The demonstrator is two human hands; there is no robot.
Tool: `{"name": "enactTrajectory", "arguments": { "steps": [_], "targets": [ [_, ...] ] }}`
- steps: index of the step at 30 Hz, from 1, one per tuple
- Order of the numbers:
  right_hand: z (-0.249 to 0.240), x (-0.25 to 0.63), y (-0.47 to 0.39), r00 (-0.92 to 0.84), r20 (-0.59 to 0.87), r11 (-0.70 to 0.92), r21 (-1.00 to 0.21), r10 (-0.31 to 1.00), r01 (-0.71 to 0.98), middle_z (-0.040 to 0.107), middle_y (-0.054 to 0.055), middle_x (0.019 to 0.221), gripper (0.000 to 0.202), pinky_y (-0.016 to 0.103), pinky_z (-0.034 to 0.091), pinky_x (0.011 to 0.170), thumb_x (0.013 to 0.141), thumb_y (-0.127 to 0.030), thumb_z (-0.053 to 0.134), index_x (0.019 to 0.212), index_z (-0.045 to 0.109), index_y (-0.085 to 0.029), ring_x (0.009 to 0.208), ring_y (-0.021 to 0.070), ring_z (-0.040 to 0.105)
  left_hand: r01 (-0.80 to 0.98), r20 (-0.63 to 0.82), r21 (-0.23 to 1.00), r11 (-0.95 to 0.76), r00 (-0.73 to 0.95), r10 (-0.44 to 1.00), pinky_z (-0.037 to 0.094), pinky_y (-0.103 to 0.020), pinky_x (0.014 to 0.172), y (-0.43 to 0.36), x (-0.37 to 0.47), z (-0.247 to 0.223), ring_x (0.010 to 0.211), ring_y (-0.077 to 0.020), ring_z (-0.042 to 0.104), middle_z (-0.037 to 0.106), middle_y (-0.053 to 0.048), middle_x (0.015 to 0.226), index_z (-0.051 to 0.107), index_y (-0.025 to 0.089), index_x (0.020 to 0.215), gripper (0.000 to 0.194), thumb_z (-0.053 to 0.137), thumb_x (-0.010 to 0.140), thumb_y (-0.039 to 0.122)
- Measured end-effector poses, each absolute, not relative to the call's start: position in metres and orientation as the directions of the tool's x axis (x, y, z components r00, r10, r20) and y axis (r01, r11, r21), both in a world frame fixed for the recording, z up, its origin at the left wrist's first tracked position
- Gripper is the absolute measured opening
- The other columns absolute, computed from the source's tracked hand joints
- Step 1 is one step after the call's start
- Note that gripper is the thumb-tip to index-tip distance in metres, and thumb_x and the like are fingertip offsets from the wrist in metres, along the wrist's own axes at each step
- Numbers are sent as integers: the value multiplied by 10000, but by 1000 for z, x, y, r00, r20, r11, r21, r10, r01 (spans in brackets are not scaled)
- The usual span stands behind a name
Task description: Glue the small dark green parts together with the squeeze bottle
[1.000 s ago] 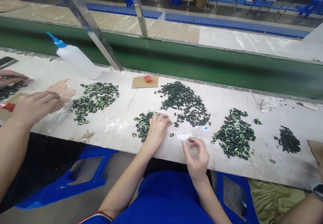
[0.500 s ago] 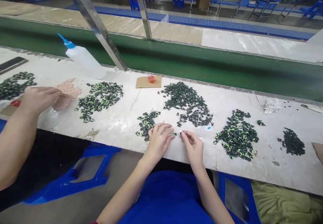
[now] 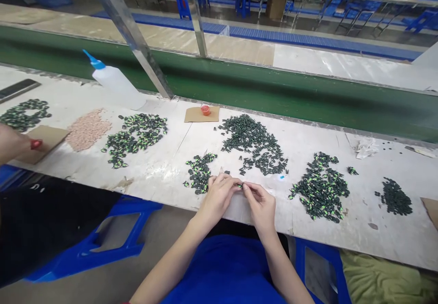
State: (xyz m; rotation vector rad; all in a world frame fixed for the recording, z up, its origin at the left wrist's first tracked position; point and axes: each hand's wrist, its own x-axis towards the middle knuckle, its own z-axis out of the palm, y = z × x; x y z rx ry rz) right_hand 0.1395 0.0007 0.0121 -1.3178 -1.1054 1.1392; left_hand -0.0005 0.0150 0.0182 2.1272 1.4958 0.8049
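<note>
Near the front edge of the white table (image 3: pixel 164 185), my left hand (image 3: pixel 221 192) pinches a small dark green piece with a bright green mark (image 3: pixel 240 186). My right hand (image 3: pixel 262 203) meets it fingertip to fingertip, its thumb and index finger closed at the same piece; whether it holds a separate part is hidden. Just left of my left hand lies a small pile of black and green pieces (image 3: pixel 198 171). Beyond my hands spreads a pile of dark green cylindrical pieces (image 3: pixel 249 135). A larger black and green pile (image 3: pixel 321 187) is to the right.
A co-worker's hand (image 3: pixel 13 144) is at the far left near a cardboard piece (image 3: pixel 51 137) and a pink pile (image 3: pixel 87 130). A white bottle (image 3: pixel 119 87) leans beside a metal post (image 3: pixel 137 44). A red container (image 3: pixel 205 110) sits on cardboard. A black pile (image 3: pixel 395 196) is at right.
My two hands have come together, closing the gap between their fingertips. The co-worker's hand has moved left, away from the pink pile.
</note>
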Motion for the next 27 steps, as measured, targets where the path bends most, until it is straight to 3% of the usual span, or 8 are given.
{"name": "enactTrajectory", "arguments": {
  "steps": [10,15,21,27],
  "targets": [
    [28,146,-3,151,214,208,-977,965,55,749,55,830,80,340,598,737,806,-221,673,826,751,-223,789,199,710,498,233,824,-270,138,963,478,-329,830,5,2,48,887,-190,637,706,-31,871,682,227,907,135,553,878,199],
    [35,153,-4,129,385,368,-920,914,133,745,60,819,103,347,596,706,808,-159,663,831,742,-219,767,195,705,333,149,930,-154,40,988,530,-318,819,1,8,58,854,-189,666,716,-43,874,703,204,873,99,636,808,235],
    [42,159,-3,79,565,544,-817,821,191,736,54,813,203,329,590,654,791,-56,649,888,719,-220,728,179,693,200,60,977,-68,42,997,541,-313,806,-1,9,68,838,-196,672,726,-46,839,732,203,822,81,686,760,226],
    [52,160,-5,33,700,661,-688,713,300,729,57,828,262,336,576,618,779,-14,635,925,688,-225,724,184,687,234,140,963,-137,8,990,516,-326,786,-7,14,76,815,-189,658,707,-41,826,736,219,812,75,678,765,208]
  ]
}}
